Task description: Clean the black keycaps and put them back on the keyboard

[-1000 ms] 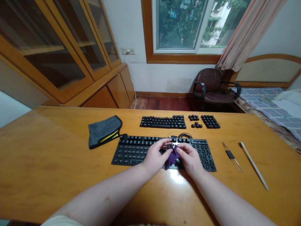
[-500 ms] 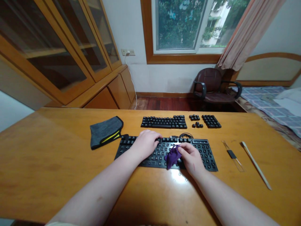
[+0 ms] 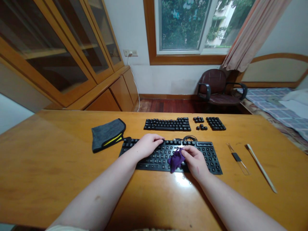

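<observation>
A black keyboard base with its keycaps removed lies on the wooden table in front of me. My left hand rests on its upper left part, fingers curled over the top row. My right hand sits on the middle of the base and pinches a small purple cloth against it. Beyond the base, the removed keycaps are laid out in keyboard order: a main block, a small cluster and a number-pad block.
A folded grey cloth with a yellow edge lies left of the keyboard base. To the right lie a clear strip tool with a black band and a pale stick. A chair stands beyond the table.
My left hand left the cloth, moved left and up, and settled on the base's top row. The right hand keeps the purple cloth pressed on the base.
</observation>
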Motion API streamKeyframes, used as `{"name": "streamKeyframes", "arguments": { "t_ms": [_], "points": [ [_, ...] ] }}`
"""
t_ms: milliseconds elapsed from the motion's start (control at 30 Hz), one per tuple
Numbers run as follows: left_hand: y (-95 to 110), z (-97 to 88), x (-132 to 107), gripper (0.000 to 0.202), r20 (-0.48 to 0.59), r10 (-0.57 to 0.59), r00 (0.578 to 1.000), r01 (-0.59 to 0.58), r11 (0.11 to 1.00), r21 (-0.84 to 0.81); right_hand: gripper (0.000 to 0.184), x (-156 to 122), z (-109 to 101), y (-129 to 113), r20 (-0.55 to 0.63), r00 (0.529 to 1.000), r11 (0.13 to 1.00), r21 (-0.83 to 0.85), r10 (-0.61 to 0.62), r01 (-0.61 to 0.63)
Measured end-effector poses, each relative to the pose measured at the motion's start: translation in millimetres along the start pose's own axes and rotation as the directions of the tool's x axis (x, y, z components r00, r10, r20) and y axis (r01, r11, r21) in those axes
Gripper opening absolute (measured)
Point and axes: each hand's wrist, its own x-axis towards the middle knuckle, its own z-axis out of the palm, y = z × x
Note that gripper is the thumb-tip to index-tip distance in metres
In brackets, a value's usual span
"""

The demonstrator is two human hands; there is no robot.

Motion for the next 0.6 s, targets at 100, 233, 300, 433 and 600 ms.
{"name": "streamKeyframes", "arguments": {
  "t_ms": [100,233,300,433,600],
  "points": [
    [0.0,0.3,0.1,0.027,-0.008,0.018,1.000,-0.018,1.000,-0.010,0.020,0.6,-0.9,2.2,-0.003,1.000,1.000,-0.003,-0.011,0.011],
    [-1.3,1.3,0.6,0.026,0.008,0.017,1.000,-0.017,1.000,0.011,0.021,0.3,-1.7,2.9,0.000,1.000,1.000,-0.012,-0.024,0.024],
    [-2.3,2.3,1.0,0.026,-0.003,0.012,1.000,-0.012,0.999,0.032,0.021,0.1,-1.6,2.0,0.004,1.000,0.999,-0.022,-0.024,0.024],
    [-4.2,5.7,2.2,0.026,-0.053,0.040,0.998,-0.034,0.993,0.109,0.020,0.1,-1.3,0.7,0.010,1.000,0.999,-0.025,-0.024,0.024],
    [-4.8,8.8,3.0,0.026,-0.035,0.139,0.990,-0.127,0.963,0.237,0.018,0.1,-2.4,2.7,0.021,0.999,0.999,-0.011,-0.033,0.033]
  ]
}}
